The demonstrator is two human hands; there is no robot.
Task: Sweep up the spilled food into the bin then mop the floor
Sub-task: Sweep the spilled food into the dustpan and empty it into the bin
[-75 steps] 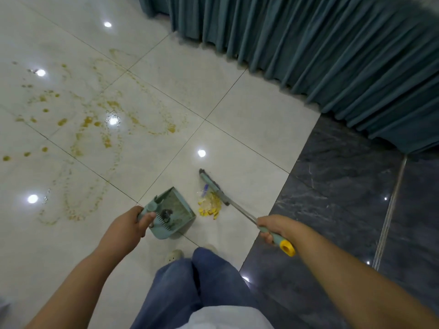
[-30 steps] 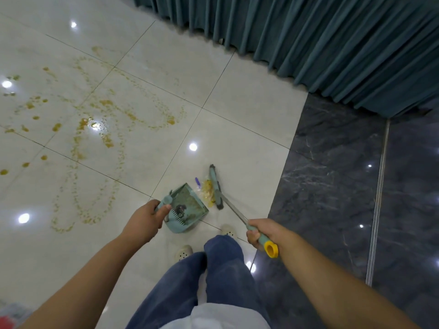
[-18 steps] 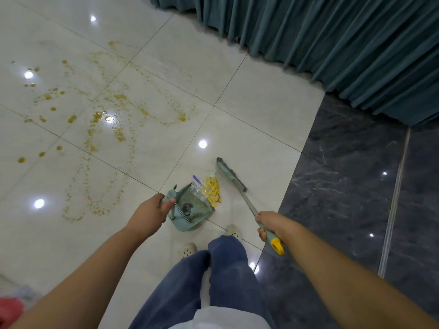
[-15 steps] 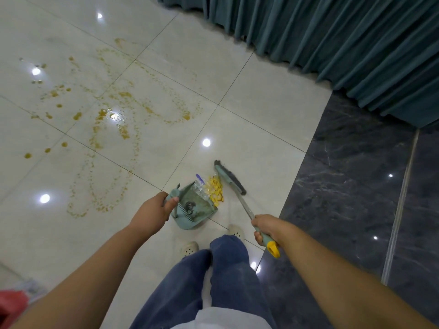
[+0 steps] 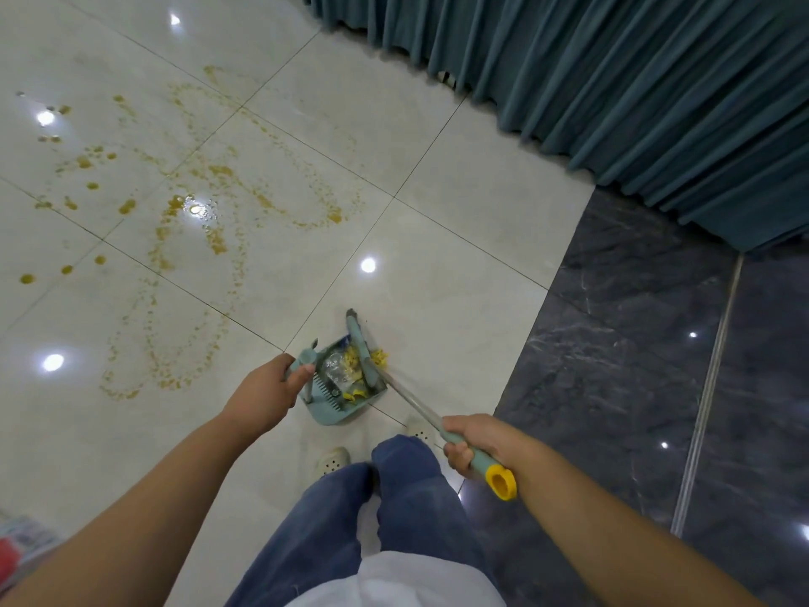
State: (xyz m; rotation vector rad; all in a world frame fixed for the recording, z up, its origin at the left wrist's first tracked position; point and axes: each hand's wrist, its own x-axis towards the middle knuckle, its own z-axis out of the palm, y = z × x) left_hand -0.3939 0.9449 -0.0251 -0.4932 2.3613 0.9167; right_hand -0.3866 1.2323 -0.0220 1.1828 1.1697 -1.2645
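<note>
My left hand (image 5: 267, 394) grips the dustpan (image 5: 346, 383) while my right hand (image 5: 475, 442) grips the broom (image 5: 365, 354), its head lying across the pan's mouth.

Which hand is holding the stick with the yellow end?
The right hand: it grips the broom handle just above the yellow cap. The left hand holds the teal dustpan instead.

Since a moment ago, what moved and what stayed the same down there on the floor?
The broom swept left into the mouth of the dustpan, pushing most of the yellow food and a clear wrapper inside; a few bits remain outside. The left hand still grips the dustpan handle, the right hand the broom. The brown stains stay unmopped.
</note>
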